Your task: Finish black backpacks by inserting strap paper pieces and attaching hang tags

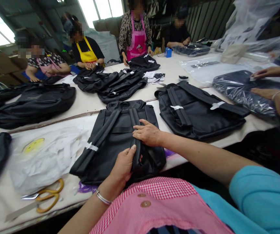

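A black backpack (120, 143) lies on the table right in front of me, its strap side up. My left hand (124, 161) is closed around the lower part of its right-hand shoulder strap (136, 151), thumb on top. Higher on the same strap, my right hand (149, 132) grips it with bent fingers; the thumb side is partly hidden. The other shoulder strap (103, 133) runs down to the left and is bound with a white band (91, 147). To the right rests a second black backpack (200, 113), both straps tied with white bands.
Orange-handled scissors (48, 196) lie at the left front beside a clear plastic bag (47, 159) of white strips. More black bags (32, 102) cover the far side, where several co-workers stand or sit. At right, another person's hands touch a plastic-wrapped bag (242, 89).
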`<state>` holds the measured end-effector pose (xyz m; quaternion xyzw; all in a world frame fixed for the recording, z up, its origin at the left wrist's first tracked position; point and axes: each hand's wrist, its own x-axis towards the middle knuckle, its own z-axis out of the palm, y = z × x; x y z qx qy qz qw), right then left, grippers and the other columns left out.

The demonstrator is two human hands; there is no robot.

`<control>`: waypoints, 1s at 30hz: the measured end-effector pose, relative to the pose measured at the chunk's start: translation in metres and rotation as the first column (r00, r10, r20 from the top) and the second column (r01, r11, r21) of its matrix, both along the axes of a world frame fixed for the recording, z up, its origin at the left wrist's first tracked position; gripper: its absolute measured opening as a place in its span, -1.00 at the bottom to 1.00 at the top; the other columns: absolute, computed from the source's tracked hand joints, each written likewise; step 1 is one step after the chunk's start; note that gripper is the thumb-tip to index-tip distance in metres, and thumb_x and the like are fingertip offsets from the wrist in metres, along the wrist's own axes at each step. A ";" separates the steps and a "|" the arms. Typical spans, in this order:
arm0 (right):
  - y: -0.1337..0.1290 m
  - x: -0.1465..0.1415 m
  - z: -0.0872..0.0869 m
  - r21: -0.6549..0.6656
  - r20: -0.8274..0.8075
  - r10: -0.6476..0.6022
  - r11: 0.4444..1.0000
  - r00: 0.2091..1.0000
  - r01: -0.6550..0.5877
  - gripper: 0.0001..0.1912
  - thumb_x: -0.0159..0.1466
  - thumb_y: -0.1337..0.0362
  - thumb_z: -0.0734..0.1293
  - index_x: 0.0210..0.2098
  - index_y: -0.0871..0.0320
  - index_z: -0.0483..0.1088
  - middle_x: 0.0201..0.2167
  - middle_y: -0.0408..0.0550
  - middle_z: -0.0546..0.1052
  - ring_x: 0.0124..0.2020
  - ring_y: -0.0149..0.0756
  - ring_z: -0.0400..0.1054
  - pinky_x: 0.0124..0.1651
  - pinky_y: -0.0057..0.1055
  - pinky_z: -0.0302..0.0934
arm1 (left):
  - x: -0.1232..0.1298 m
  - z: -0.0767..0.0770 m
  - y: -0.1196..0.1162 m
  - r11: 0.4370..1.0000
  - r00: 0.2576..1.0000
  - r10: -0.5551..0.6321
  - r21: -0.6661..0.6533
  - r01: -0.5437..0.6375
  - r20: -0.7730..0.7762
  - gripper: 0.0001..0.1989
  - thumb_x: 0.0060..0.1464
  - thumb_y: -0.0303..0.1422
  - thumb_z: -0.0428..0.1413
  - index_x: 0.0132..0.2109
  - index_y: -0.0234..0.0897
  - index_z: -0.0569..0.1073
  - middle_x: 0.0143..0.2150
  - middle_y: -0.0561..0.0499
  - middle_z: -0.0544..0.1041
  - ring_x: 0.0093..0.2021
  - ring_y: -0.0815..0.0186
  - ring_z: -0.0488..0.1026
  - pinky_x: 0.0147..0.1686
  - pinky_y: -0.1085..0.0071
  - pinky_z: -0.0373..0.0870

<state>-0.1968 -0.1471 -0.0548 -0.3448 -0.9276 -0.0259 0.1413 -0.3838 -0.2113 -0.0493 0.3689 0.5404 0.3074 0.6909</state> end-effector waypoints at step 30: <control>-0.003 -0.011 -0.009 -0.140 0.165 -0.003 0.990 0.986 0.026 -0.35 0.08 0.54 0.15 0.13 0.08 0.39 0.12 0.08 0.46 0.20 -0.06 0.28 0.29 0.13 -0.15 | 0.000 -0.039 0.030 1.000 0.998 -0.008 0.009 0.008 0.055 -0.75 -0.06 -0.20 0.23 -0.32 -0.32 0.54 -0.45 -0.06 0.56 -0.40 0.22 0.48 -0.41 0.38 0.38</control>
